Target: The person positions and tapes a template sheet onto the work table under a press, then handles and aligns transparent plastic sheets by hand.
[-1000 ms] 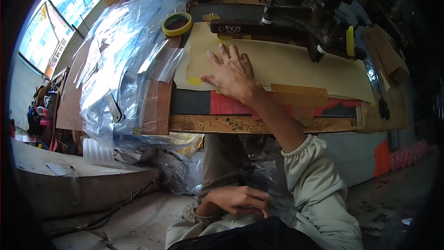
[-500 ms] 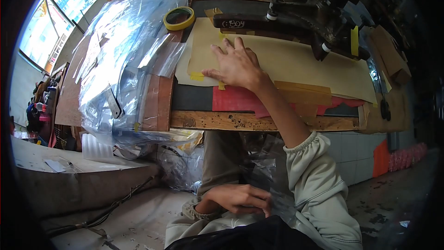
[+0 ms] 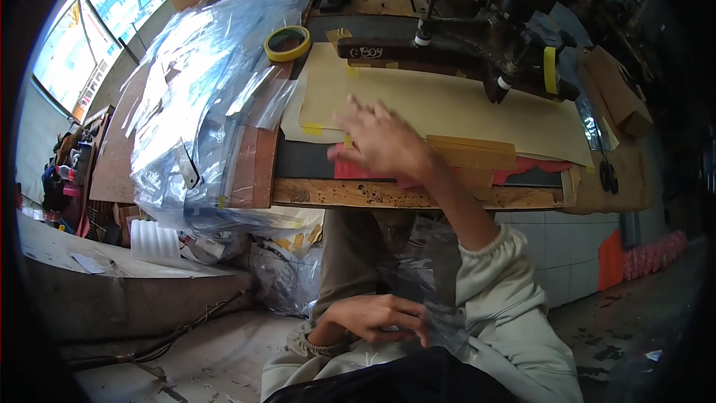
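My right hand [image 3: 388,142] is over the front edge of a cream paper sheet [image 3: 492,112], its spread fingers blurred by motion and holding nothing. Small pieces of yellow tape mark the sheet's edges. Beneath the sheet's front edge shows red material [image 3: 356,166], with a strip of brown tape [image 3: 470,155] to the right of my hand. Loosely bent and somewhat apart, the fingers of my left hand [image 3: 380,319] rest on my lap, with nothing visible in them. Clear plastic [image 3: 445,328] lies close to those fingertips.
A dark clamp bar [image 3: 418,54] crosses the sheet's back edge. A yellow tape roll [image 3: 288,45] sits at the back left, beside heaped clear plastic sheets [image 3: 201,89] with a metal blade [image 3: 188,166] on them. Scissors [image 3: 608,173] lie at the right. The bench has a worn wooden edge [image 3: 418,195].
My right hand has lifted and drawn back from the cream sheet towards the bench's front edge. The left hand stays on my lap. The view has shifted slightly.
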The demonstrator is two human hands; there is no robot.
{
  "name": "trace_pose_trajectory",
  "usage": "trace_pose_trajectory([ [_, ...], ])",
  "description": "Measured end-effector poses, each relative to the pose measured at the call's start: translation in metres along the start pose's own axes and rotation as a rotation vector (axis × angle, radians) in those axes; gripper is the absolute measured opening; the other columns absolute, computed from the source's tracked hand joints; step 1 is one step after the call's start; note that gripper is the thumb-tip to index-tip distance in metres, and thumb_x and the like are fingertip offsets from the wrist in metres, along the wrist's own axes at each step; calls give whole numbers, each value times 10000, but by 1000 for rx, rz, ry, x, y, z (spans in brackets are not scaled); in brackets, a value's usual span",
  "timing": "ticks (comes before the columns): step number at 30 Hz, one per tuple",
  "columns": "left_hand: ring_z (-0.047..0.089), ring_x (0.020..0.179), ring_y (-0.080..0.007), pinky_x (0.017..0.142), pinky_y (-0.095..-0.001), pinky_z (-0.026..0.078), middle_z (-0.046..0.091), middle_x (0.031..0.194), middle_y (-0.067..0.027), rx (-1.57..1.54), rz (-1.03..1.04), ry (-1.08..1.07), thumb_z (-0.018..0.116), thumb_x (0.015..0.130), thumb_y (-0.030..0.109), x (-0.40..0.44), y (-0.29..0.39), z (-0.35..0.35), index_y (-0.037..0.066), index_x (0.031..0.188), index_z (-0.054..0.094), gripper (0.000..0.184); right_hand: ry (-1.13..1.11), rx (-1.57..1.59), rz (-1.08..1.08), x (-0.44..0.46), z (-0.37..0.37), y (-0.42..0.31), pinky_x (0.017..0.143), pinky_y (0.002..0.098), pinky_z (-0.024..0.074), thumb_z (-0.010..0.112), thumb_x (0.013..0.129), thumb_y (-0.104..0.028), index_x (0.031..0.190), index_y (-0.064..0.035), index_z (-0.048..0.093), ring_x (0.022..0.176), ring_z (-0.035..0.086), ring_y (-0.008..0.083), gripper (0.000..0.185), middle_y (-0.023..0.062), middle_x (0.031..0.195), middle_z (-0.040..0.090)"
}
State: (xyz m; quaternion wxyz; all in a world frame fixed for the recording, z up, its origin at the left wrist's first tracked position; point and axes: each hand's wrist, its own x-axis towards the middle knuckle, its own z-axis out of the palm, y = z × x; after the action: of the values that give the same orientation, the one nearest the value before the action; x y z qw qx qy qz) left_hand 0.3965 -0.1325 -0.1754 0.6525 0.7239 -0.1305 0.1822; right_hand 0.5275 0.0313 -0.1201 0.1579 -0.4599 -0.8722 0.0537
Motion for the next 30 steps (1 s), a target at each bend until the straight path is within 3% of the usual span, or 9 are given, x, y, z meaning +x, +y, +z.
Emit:
trace_pose_trajectory([
  [5,585,907,-289,748,-371,467,569,958,-111,109,-60,15,550,802,-38,-6,10,-1,0,1011,623,225,-260,940,-361,-121,-20,-36,1017,421,379,587,827,-512,1348,-102,453,1193,496,346,676,209,1373,431],
  [7,587,880,-286,732,-368,469,567,939,-106,159,-34,18,564,808,-31,-1,15,-7,1,1003,626,207,-476,1004,-329,-159,-14,-29,978,403,408,649,784,-494,1309,-93,491,1097,563,331,679,178,1229,559],
  [10,601,802,-268,686,-355,473,573,871,-89,286,-64,74,637,824,30,4,23,-18,10,993,627,170,-369,925,-182,-187,-9,-20,809,371,455,712,768,-432,1123,-70,601,871,606,255,519,103,968,640],
  [13,615,781,-235,658,-338,482,589,850,-83,362,-152,243,700,796,61,12,32,-25,21,988,604,218,-229,681,-148,-202,-22,-9,740,325,421,747,737,-404,910,-65,637,688,557,189,395,33,818,629],
  [16,632,791,-165,719,-299,502,602,929,-89,305,-348,349,687,804,55,16,42,-31,22,1008,555,245,-42,718,-85,-213,-42,-8,717,302,361,810,668,-334,737,-71,637,584,476,147,323,-12,702,613],
  [20,571,840,-118,711,-262,466,552,878,-33,23,-326,699,685,786,-29,7,38,-32,11,940,568,197,129,917,-69,-232,-61,-4,688,282,352,835,643,-263,647,-88,622,541,394,128,277,-35,618,578],
  [24,530,897,-67,783,-230,455,535,910,13,-15,-250,964,621,853,-15,-4,33,-37,11,963,554,132,243,1084,-81,-252,-57,2,657,296,353,824,657,-240,637,-71,615,537,415,141,270,0,624,599],
  [28,518,836,-61,748,-215,441,540,904,18,2,-277,1012,612,869,26,-11,27,-32,17,971,560,115,303,1144,-216,-261,-55,1,648,301,355,811,674,-248,623,-77,602,527,424,148,274,9,619,595],
  [30,523,838,-75,744,-222,442,548,909,8,170,-334,880,625,854,32,-15,21,-32,19,985,575,140,325,1134,-291,-257,-58,-4,637,304,351,801,680,-225,624,-78,600,519,421,152,256,9,587,563],
])
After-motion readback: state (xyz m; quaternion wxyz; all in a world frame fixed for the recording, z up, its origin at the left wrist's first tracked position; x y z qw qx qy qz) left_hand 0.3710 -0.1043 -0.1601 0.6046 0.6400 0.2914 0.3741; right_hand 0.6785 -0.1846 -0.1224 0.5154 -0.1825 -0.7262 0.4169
